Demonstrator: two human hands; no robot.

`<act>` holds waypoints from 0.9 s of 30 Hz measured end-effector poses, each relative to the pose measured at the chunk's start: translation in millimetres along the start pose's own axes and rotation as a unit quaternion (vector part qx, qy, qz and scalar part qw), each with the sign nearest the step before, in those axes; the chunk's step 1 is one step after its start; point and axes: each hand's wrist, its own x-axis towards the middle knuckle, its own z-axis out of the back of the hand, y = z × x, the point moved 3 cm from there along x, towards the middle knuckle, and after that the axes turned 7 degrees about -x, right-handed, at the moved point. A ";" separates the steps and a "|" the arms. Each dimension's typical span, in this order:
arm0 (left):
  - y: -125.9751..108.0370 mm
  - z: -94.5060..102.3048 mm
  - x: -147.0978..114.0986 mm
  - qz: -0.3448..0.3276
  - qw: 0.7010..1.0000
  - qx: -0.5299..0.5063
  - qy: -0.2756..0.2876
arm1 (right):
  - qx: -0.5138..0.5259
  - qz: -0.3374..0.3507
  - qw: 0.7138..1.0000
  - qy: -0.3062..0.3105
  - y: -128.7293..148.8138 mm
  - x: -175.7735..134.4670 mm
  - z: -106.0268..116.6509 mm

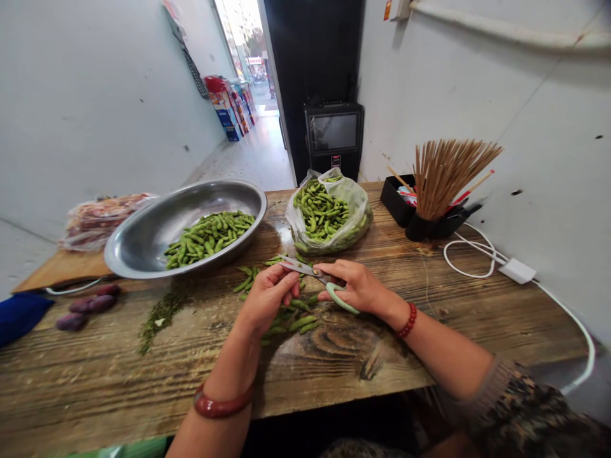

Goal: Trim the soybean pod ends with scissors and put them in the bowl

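Observation:
My right hand [356, 286] is closed around scissors [344, 300] with pale green handles, their blades pointing left. Right at the blades, my left hand [271, 294] has its fingers curled in a pinch; what is between them is hidden. Loose edamame pods [301, 323] lie on the wooden table under and around both hands. Behind the hands stands a clear plastic bag [356, 226] full of green pods. To its left, a large steel basin [143, 232] holds a heap of trimmed-looking pods.
Small green scraps [165, 315] lie left of my hands, with purple tubers [90, 304] further left. A bagged pinkish food [102, 219] rests on a cutting board [57, 270]. At right are a black holder with wooden skewers [446, 178] and a white cable with a plug box [518, 270].

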 end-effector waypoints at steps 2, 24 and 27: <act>-0.5 -0.4 0.3 0.006 1.000 -0.016 0.006 | 0.005 -0.020 1.000 -0.012 -4.5 1.0 0.2; 7.3 -14.6 4.2 -0.098 0.954 0.282 0.010 | 0.037 -0.087 0.992 -0.087 -10.2 3.6 2.0; 2.0 -8.0 3.3 -0.040 0.997 0.061 -0.041 | 0.046 -0.092 0.990 -0.098 -11.5 3.0 1.3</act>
